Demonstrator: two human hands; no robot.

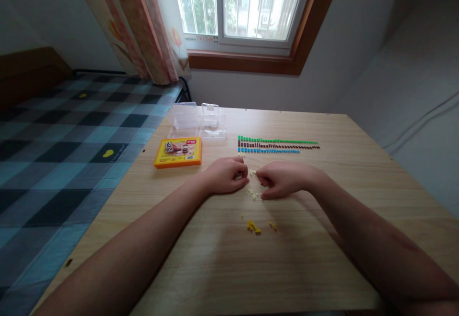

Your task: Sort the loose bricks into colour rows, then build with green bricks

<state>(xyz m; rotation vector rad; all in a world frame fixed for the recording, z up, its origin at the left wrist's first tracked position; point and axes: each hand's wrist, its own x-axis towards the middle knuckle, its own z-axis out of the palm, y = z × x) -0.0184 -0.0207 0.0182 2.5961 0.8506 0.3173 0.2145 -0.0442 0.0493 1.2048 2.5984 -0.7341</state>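
My left hand (228, 175) rests on the table with its fingers curled inward; whatever they hold, if anything, is hidden. Facing it from the right, my right hand (286, 178) has its index finger and thumb apart, the index fingertip at a few small cream-coloured pieces (252, 173). More cream pieces (254, 194) lie loose beside the right thumb. Just beyond the left hand, cream pieces (241, 154) stand at the left end of the rows. Green (276, 140), brown (276, 146) and blue pieces (268, 151) form three long rows, taller at the left.
Nearer me lie a small yellow heap (253, 227) and a few stray yellow pieces (273, 226). An orange-yellow box (178, 152) with Chinese lettering sits left of the hands. Behind it stand clear plastic cases (184, 119). A checked bed (71, 163) adjoins the wooden table (215, 268).
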